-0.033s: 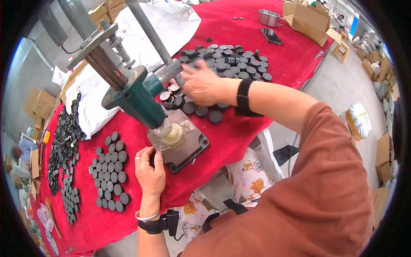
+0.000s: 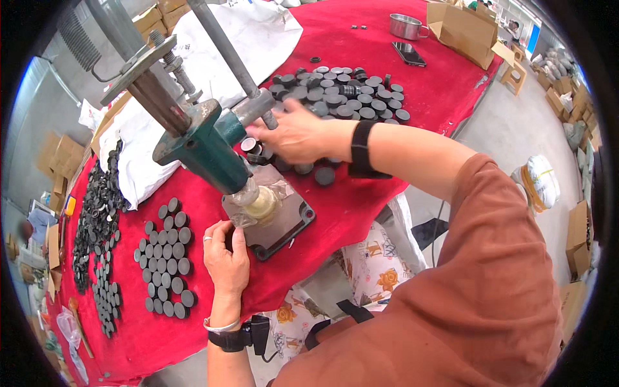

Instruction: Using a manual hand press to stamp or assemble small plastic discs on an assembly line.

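A green hand press (image 2: 205, 151) with a long metal lever (image 2: 225, 48) stands before me on the red cloth. Clear plastic film wraps its pale round die (image 2: 263, 204), above a grey base plate (image 2: 288, 226). My left hand (image 2: 225, 261) rests at the plate's near left edge, fingers curled beside the film; anything inside them is hidden. My right hand (image 2: 302, 134) reaches behind the lever's hub with fingers apart and slightly blurred. Under and around it lie black round caps (image 2: 324, 175), one showing a white face (image 2: 248, 144).
A wide pile of black caps (image 2: 367, 100) spreads behind my right hand. More caps (image 2: 166, 258) lie in a group on the left, beyond them a heap of small black parts (image 2: 97, 213). A phone (image 2: 409, 54), metal cup (image 2: 406, 27) and carton (image 2: 463, 32) stand far right.
My right hand has shifted a little left and down, over the caps by the lever's hub, covering some white-faced ones. My left hand and the press have not moved.
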Action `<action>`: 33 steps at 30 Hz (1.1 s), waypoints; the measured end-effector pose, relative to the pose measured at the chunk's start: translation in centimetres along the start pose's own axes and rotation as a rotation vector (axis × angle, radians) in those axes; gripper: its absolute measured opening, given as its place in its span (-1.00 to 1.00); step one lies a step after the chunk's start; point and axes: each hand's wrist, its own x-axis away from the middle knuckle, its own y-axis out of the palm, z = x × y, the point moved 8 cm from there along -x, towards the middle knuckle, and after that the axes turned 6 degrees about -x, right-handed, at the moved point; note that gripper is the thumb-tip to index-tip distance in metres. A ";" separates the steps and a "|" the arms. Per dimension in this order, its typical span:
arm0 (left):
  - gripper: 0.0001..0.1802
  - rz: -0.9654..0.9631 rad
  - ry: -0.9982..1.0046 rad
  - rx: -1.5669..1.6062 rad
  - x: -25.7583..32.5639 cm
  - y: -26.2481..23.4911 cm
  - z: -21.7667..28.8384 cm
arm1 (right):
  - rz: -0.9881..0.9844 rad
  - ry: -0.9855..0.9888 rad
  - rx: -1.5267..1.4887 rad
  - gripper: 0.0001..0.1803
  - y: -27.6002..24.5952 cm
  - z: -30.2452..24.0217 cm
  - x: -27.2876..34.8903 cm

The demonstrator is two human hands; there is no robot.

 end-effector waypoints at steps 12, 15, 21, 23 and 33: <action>-0.77 -0.008 -0.017 0.009 -0.1 0.1 0.0 | -0.057 0.184 0.190 -0.52 -1.2 5.6 3.5; -0.76 0.001 -0.010 -0.002 -0.1 0.0 -0.2 | -0.024 0.191 -0.088 -0.50 -1.4 1.6 6.9; -0.74 0.003 -0.008 0.007 0.1 0.0 -0.3 | 0.062 0.093 0.125 -0.45 -0.2 -2.0 10.1; -0.72 -0.011 -0.047 0.023 0.1 0.1 -0.6 | 0.366 0.096 0.213 -0.47 -2.4 -1.9 11.3; -0.75 0.002 0.040 -0.024 0.2 0.3 -0.6 | 0.569 0.268 -0.306 -0.44 -0.7 -2.5 17.0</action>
